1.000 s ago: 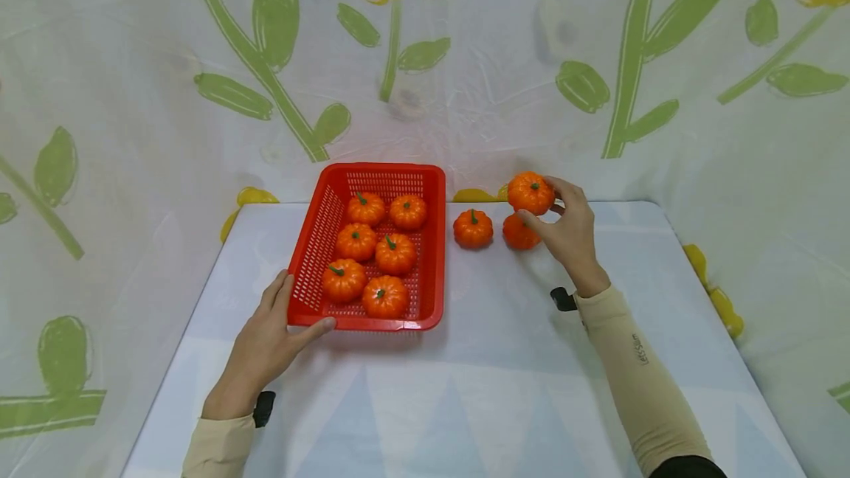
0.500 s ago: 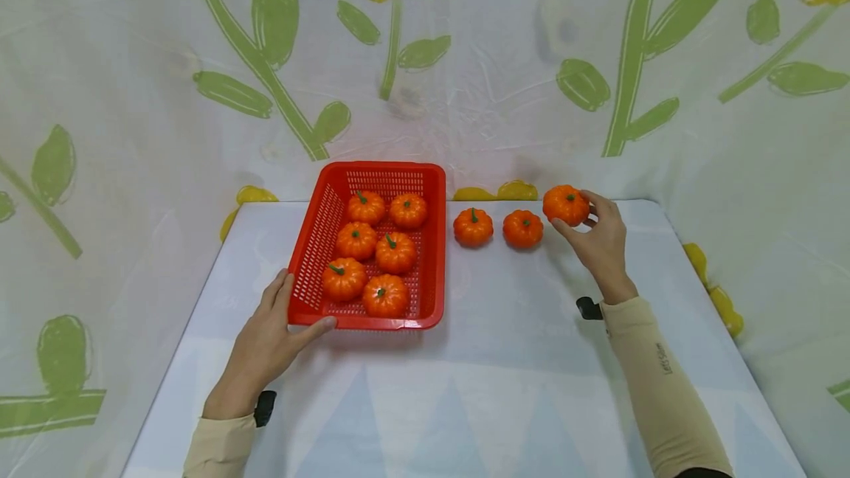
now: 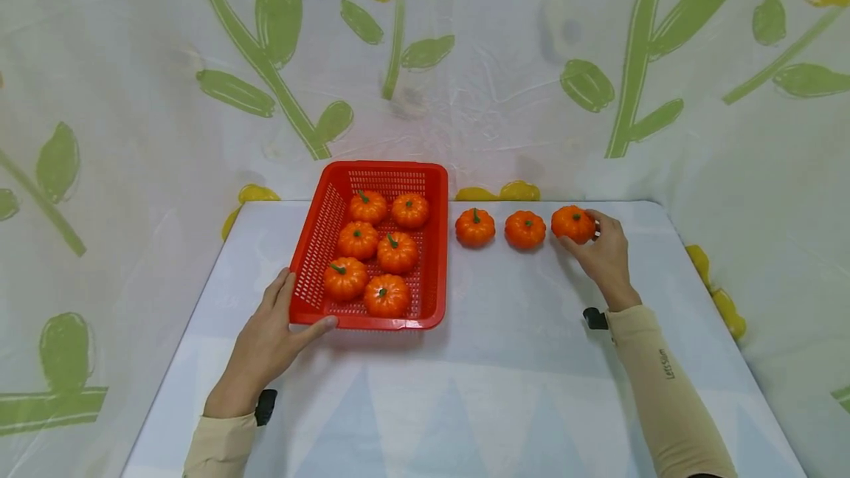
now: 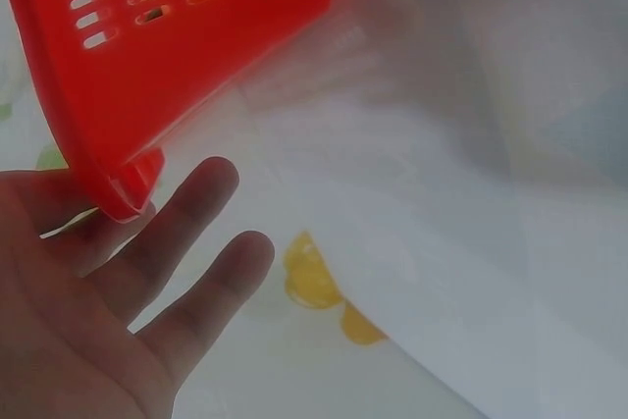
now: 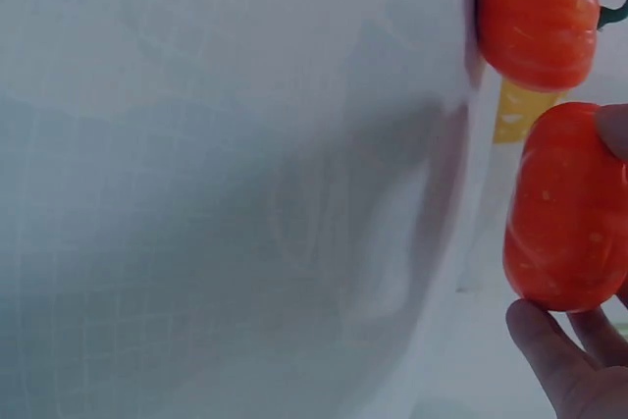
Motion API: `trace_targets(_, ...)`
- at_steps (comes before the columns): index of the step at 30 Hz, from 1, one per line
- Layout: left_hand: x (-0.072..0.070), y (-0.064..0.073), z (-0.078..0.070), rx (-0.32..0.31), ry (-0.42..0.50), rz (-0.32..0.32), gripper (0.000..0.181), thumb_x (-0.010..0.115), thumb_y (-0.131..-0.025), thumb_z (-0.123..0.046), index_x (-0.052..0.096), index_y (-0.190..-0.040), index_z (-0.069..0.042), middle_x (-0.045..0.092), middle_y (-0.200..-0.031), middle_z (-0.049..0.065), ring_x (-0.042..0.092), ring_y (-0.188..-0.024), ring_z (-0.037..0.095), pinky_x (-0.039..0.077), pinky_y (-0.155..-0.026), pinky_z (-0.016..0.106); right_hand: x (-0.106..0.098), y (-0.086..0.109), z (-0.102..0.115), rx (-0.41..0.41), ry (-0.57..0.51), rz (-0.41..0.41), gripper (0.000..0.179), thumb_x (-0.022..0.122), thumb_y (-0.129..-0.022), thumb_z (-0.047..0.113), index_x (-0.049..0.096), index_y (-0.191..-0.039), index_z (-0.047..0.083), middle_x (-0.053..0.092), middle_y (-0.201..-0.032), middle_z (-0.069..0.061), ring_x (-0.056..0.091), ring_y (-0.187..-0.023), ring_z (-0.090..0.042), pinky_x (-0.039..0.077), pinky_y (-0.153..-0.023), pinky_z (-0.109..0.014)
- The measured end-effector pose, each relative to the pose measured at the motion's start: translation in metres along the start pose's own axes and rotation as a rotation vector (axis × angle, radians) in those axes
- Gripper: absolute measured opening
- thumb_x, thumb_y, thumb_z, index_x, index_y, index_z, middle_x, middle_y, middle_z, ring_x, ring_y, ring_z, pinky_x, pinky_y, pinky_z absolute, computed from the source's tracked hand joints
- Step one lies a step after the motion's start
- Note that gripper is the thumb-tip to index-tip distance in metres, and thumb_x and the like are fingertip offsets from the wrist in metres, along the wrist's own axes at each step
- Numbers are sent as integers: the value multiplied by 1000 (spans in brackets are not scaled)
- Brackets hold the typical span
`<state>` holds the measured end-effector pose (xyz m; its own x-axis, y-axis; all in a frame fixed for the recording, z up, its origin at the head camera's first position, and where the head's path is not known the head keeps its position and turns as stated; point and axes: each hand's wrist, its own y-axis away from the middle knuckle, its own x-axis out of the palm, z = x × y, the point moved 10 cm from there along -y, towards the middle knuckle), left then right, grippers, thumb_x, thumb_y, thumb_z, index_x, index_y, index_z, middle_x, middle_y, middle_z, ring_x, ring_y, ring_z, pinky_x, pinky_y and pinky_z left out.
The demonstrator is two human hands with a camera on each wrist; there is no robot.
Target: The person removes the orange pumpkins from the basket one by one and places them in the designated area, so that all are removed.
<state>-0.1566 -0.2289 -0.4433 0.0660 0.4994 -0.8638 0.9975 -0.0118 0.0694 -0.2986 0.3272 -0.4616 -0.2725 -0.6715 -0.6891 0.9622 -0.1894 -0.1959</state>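
Observation:
My left hand [image 3: 268, 345] rests at the near left corner of a red plastic basket [image 3: 434, 257], thumb along the front rim and fingers by the left wall. In the left wrist view its fingers [image 4: 186, 208] are straight and spread beside the basket corner [image 4: 128, 115]. Several small orange pumpkins [image 3: 397, 252] lie inside. At the back right, my right hand [image 3: 606, 257] pinches another pumpkin [image 3: 573, 224] between thumb and fingers; whether it touches the table I cannot tell. The right wrist view shows this pumpkin [image 5: 564, 213] close up, its right side partly covered by fingers.
Two pumpkins, one nearer the basket [image 3: 474, 227] and one nearer the right hand [image 3: 525, 230], sit in a row on the white table [image 3: 505, 360]. A flower-patterned curtain [image 3: 505, 94] hangs behind the table's back edge and along both sides.
The right hand has carried its pumpkin rightward from above the middle pumpkin, then lowered it beside that one, in line with the row. The left hand and basket have stayed put.

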Motion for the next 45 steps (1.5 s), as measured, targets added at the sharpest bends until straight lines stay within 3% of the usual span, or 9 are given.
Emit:
trace_targets(12, -2, -1, -2, -5, -6, 4, 120, 62, -84, -76, 7, -163, -4, 12, -166, 24, 36, -138, 54, 38, -104, 69, 13, 1, -18, 81, 33, 95, 75, 77, -90, 25, 41, -149, -5, 43, -142, -31, 46, -120, -44, 45, -104, -58)
trace_targets(45, 1, 1, 1, 5, 7, -8, 119, 64, -84, -74, 8, -163, -5, 12, -166, 22, 34, -140, 52, 38, -104, 68, 21, 3, -28, 88, 39, 97, 75, 77, -89, 18, 37, -149, -3, 40, -143, -32, 44, -124, -47, 41, -107, -59)
